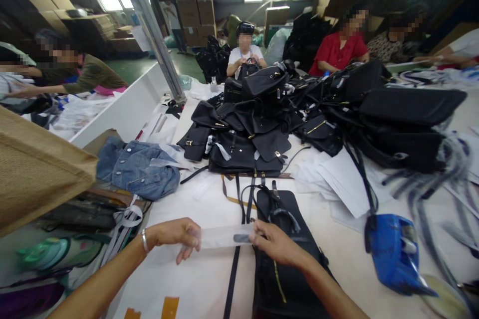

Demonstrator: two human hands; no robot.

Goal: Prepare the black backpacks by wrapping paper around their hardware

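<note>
My left hand (179, 237) pinches one end of a clear plastic sleeve (217, 239) stretched level above the table. At its other end, my right hand (275, 240) grips the sleeve with finger and thumb, beside a dark strap end (242, 238) that shows at or behind the film. Whether the strap lies fully inside the film I cannot tell. Under my right forearm lies a black backpack (279, 284) with a gold zip. A long black strap (232, 279) runs down the white tabletop (194, 284) below the sleeve.
Black bags (247, 124) pile up at the far side. A blue tape dispenser (394, 254) stands right, near white paper sheets (346, 182) and loose clear strips (422, 184). A denim garment (138, 167) lies left, by a metal post (149, 25). Several people work around.
</note>
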